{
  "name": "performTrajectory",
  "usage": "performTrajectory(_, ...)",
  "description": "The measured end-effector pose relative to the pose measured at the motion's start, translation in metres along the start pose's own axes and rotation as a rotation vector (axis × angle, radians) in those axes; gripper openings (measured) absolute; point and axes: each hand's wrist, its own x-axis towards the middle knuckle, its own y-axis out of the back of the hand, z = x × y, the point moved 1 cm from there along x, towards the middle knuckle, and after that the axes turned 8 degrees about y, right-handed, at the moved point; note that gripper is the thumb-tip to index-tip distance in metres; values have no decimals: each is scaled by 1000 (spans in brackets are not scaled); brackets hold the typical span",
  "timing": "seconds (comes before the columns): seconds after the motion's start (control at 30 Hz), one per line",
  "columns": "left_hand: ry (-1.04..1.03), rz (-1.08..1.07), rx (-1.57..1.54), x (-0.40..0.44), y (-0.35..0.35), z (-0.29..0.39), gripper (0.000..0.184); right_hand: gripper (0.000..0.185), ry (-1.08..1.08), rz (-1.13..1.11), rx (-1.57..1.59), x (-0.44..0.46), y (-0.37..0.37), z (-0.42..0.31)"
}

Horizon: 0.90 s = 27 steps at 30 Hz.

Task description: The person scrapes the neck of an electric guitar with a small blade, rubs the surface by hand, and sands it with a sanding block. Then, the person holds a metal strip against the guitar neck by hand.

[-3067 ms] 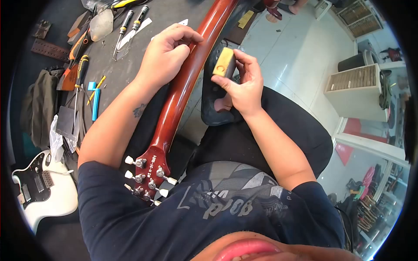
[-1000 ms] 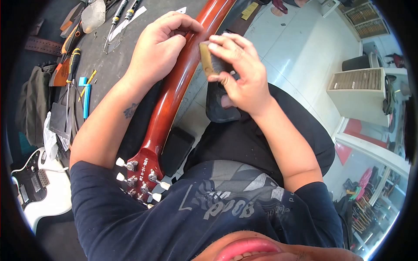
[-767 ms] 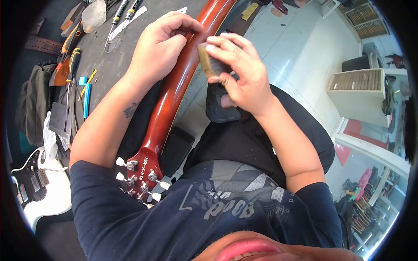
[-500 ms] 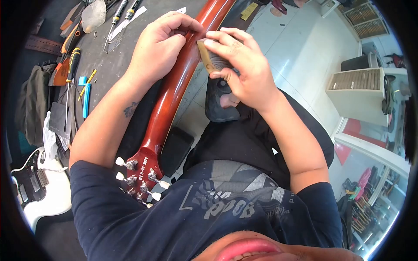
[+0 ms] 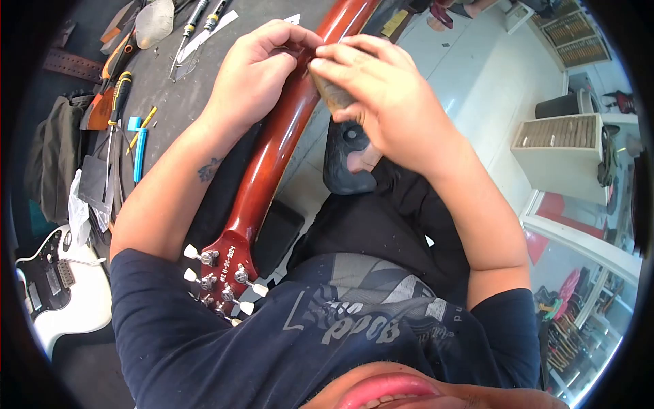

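Note:
A glossy red-brown guitar neck (image 5: 285, 126) runs diagonally up the view, its back turned up. Its headstock (image 5: 230, 262) bears a white handwritten date and several tuners with pale buttons. My left hand (image 5: 257, 71) lies on the neck's left side, with thumb and curled fingers closed against it near the top. Pinched in my right hand (image 5: 392, 92) is a small tan block (image 5: 334, 94), held against the neck's right edge. My fingers cover much of the block, and its contact with the edge is hidden.
On the dark bench at left lie screwdrivers (image 5: 121, 95), a yellow pencil (image 5: 142, 129), a blue plastic tool (image 5: 139, 153) and a white guitar body (image 5: 82, 293). A white drawer cabinet (image 5: 555, 146) stands on the tiled floor at right.
My right hand has rolled over the block and shifted slightly, so the block's grey patterned face no longer shows. My left hand keeps its place on the neck.

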Motion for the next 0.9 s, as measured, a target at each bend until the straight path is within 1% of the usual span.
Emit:
performTrajectory(0.07, -1, 31, -37, 0, 3, 0, 37, 75, 32, -53, 18, 3, 7, -15)
performTrajectory(0.1, 30, 47, -67, 0, 4, 0, 37, 75, 44, -84, 30, 3, 8, -18)
performTrajectory(0.13, 64, 61, -100, 2, 5, 0, 37, 73, 11, -78, 81, 2, 6, -12)
performTrajectory(0.17, 98, 70, -134, 2, 4, 0, 37, 73, 4, -67, 46, 1, 4, -5)
performTrajectory(0.23, 89, 88, -182, 2, 1, 3, 37, 72, 5, -38, -36, 6, 6, 6)
performTrajectory(0.3, 98, 103, -218, 2, 3, 0, 37, 70, 66, -80, 24, 7, 7, -14)
performTrajectory(0.37, 68, 120, -207, 1, 4, -2, 38, 71, 71, -90, 60, 7, 7, -13)
performTrajectory(0.47, 62, 140, -208, 3, 1, -1, 36, 71, 51, -20, -57, 7, 6, 15)
performTrajectory(0.53, 65, 153, -232, 0, -2, 5, 34, 73, 103, -100, 32, 7, 7, -5)
performTrajectory(0.57, 60, 158, -130, 0, 0, 5, 32, 73, 121, -141, 53, 5, 12, -18)
performTrajectory(0.6, 88, 151, -117, -1, 2, 7, 31, 75, 152, -195, 82, 6, 18, -24)
performTrajectory(0.63, 110, 135, -106, 0, 2, 7, 29, 74, 144, -182, 119, 7, 27, -28)
performTrajectory(0.7, 56, 116, 84, 3, -1, 4, 26, 74, 131, -120, 154, 8, 51, -19)
performTrajectory(0.73, -1, 102, 42, 2, -8, 6, 25, 75, 103, -51, 153, 7, 63, -13)
performTrajectory(0.77, -26, 64, 65, -2, -11, 11, 26, 76, 83, 19, 167, 3, 75, -3)
performTrajectory(0.8, -89, 65, 267, -7, -10, 22, 31, 79, 60, 107, 187, -8, 81, 13)
performTrajectory(0.83, -153, 58, 463, -11, -10, 31, 36, 79, -10, 181, 163, -25, 83, 33)
performTrajectory(0.87, -160, 91, 449, -12, -13, 29, 42, 77, -132, 263, 157, -43, 82, 49)
performTrajectory(0.9, -123, 84, 419, -10, -14, 28, 42, 74, -260, 379, 209, -63, 71, 69)
